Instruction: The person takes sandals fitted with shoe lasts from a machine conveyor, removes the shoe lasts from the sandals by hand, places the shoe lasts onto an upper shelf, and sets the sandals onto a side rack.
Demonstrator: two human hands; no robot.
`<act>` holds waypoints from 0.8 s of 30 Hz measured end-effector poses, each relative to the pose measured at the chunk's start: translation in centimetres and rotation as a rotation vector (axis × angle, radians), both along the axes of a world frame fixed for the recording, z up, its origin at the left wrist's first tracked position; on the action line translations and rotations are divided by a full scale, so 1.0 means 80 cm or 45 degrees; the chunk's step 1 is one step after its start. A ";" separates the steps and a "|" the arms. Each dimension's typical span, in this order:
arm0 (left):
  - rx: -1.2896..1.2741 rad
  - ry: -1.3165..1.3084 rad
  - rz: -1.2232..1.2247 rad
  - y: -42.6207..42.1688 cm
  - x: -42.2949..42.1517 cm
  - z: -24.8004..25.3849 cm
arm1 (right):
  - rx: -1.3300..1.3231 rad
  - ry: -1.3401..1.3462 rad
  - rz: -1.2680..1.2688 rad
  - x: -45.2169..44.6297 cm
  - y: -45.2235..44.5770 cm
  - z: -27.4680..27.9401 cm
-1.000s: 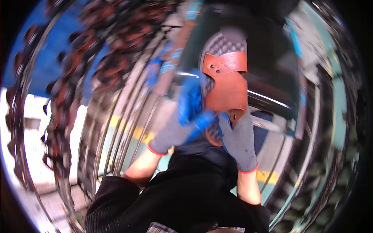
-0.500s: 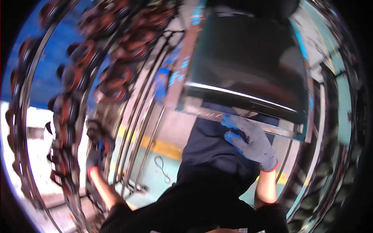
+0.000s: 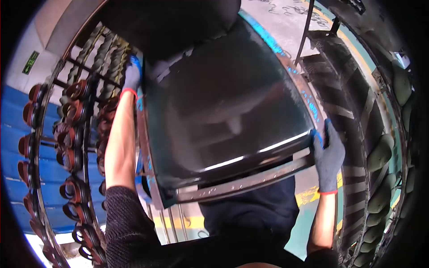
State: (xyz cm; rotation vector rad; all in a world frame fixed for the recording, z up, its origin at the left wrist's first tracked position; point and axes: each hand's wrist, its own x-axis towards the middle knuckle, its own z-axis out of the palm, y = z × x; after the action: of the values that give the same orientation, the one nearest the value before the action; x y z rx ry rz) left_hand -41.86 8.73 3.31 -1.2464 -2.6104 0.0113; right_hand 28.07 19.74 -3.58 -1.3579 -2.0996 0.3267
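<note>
A rust-brown metal frame (image 3: 241,184) with blue paint marks stands in front of my body and holds a glossy dark panel (image 3: 232,120). My left hand (image 3: 132,75), in a grey and blue glove with a red cuff, is closed at the far part of the left rail; its fingertips are partly hidden. On the opposite side, my right hand (image 3: 330,154) wears a matching glove and grips the right rail near the front corner, thumb on the inner side.
Racks of brown sandals (image 3: 73,111) stand to the left, before a blue wall panel (image 3: 18,178). At the right are a dark slatted rack (image 3: 353,178) and a rack of grey-green sole-like pieces (image 3: 380,196). A black rounded shape (image 3: 174,27) covers the frame's far end.
My left hand has moved from beside the left-hand racks up to the frame's left rail. My right hand has shifted from the front bar to the right rail. The view has turned.
</note>
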 end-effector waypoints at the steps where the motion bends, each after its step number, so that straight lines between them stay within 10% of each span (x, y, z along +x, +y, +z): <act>1: -0.285 0.388 0.036 0.048 -0.034 0.004 | -0.038 0.021 0.002 0.000 0.003 0.000; 6: -0.300 0.769 -0.191 0.136 -0.112 0.044 | 0.110 0.027 -0.059 -0.009 0.002 -0.003; 11: -0.089 0.040 0.185 0.188 -0.091 -0.001 | -0.012 0.011 -0.126 -0.009 0.001 -0.004; 17: -0.001 -0.268 -0.214 0.099 0.037 -0.010 | 0.005 -0.010 -0.041 -0.002 0.004 0.003; 21: 0.042 -1.031 -0.488 -0.034 0.179 0.013 | -0.047 -0.357 -0.128 -0.031 0.001 0.039; 24: -0.100 -1.052 -0.635 -0.089 0.257 0.057 | -0.001 0.473 0.442 -0.100 -0.032 0.050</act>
State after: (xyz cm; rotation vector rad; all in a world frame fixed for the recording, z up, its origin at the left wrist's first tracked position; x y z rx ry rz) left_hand -21.28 1.64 7.89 -2.2781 -2.8105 -0.6167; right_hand 20.07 17.16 0.39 -0.8466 -2.0045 0.6678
